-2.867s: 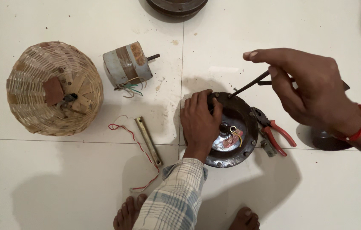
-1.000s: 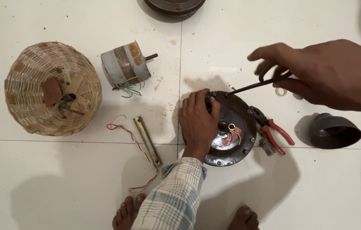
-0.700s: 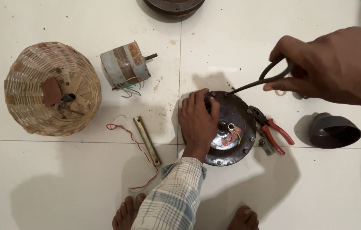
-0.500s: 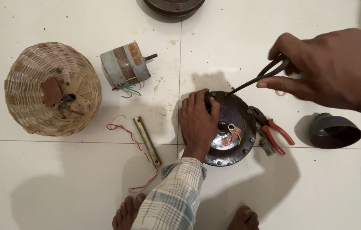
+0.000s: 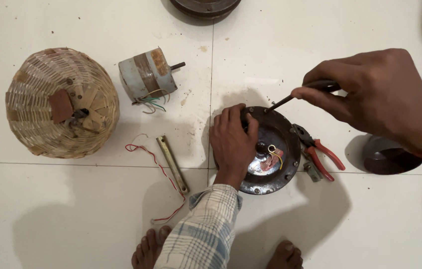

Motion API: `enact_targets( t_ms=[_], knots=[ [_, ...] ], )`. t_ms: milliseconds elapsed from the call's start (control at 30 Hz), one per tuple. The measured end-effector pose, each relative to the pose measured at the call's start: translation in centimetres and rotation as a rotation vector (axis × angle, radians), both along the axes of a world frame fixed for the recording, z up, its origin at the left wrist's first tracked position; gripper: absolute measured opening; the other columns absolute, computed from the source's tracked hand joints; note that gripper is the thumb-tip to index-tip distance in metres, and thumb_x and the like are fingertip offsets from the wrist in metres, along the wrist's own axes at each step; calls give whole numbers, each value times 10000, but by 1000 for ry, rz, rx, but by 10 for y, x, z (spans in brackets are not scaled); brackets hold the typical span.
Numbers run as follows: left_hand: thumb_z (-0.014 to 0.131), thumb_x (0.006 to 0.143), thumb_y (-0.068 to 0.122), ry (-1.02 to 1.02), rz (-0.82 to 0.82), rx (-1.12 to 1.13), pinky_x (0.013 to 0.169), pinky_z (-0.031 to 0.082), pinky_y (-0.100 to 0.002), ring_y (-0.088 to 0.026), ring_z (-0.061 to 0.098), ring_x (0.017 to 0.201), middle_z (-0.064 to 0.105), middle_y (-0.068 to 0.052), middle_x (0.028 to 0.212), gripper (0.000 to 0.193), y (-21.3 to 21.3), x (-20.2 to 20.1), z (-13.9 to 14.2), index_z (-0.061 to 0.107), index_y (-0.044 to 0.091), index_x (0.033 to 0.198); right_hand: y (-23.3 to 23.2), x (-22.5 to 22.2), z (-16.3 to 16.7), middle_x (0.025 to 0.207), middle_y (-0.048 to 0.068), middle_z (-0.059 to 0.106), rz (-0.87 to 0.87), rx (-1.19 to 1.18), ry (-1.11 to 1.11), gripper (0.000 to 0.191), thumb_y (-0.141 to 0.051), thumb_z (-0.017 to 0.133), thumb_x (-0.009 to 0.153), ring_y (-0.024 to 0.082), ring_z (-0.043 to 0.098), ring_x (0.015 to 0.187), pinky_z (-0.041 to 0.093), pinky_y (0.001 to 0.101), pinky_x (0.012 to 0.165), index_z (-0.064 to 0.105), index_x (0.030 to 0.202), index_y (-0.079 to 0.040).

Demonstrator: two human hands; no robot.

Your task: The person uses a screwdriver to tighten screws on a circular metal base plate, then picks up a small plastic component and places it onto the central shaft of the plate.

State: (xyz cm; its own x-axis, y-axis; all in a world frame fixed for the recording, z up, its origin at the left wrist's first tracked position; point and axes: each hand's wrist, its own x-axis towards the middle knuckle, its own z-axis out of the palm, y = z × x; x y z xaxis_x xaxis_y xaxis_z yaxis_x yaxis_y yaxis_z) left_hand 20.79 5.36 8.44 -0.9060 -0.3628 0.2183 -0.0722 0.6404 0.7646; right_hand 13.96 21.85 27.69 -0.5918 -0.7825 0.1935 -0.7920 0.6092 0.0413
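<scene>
Here, you are looking straight down at a pale tiled floor (image 5: 71,209), with your bare toes at the bottom edge. Your left hand (image 5: 232,144), coming out of a blue and white checked sleeve (image 5: 202,234), lies flat on the left side of a round, dark, shiny metal motor cover (image 5: 270,149), fingers spread and pressing on it rather than closed around anything. The cover sits on the floor just right of centre, with a small ring and short coloured wires at its middle. Your right hand (image 5: 380,99) hovers above and to the right of it, fingers and thumb pinched tight on the dark handle of a slim screwdriver (image 5: 290,99). The tool slants down to the left, and its tip meets the cover's upper rim.

Red-handled pliers (image 5: 318,152) lie just beside the cover on the right. A dark plastic cone-shaped cap (image 5: 385,159) rests farther right, partly under your wrist. To the left lie a flat brass-coloured metal bar (image 5: 172,164) and a thin red wire (image 5: 158,169). Beyond them are a grey cylindrical motor (image 5: 147,74) with a short shaft and an upturned woven cane basket (image 5: 61,102).
</scene>
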Motion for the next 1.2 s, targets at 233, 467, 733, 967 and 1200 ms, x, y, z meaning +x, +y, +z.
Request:
enact_targets(
  t_ms=[233,467,733,967,1200],
  knots=[
    [620,934,237,-7,-5,0,894,473,-491,-328,644,1063,704,-108,1110,286,-1,-1,-1,683,75,1161,-5,4,-2,682,30,727,-18,-58,61,192,-192,781,945,193,696,565,501,297,490,782,1102,-83],
    [618,940,238,-10,4,-1,905,473,-489,-326,641,1071,704,-108,1105,283,1,-1,-3,683,80,1165,-7,1,12,830,21,775,-149,176,-122,294,-331,771,903,220,748,701,549,348,571,682,1093,-126],
    [620,933,236,-3,-8,1,904,467,-493,-335,634,1074,700,-113,1128,294,1,1,-3,680,75,1172,-7,-5,23,1011,-68,801,-356,522,-311,391,-373,694,923,172,787,808,600,332,660,562,1250,-203],
    [622,933,236,6,10,-5,906,472,-494,-336,635,1072,699,-112,1125,295,2,0,-4,681,74,1172,-10,0,23,868,-28,794,-378,525,-165,447,-497,694,914,196,775,728,580,331,604,594,1129,-118],
    [620,938,235,11,13,-6,908,474,-492,-335,636,1061,700,-113,1113,290,2,1,-3,680,71,1170,-18,8,26,776,-26,778,-374,615,-44,443,-604,614,900,182,760,698,570,304,627,652,988,-172]
  ],
)
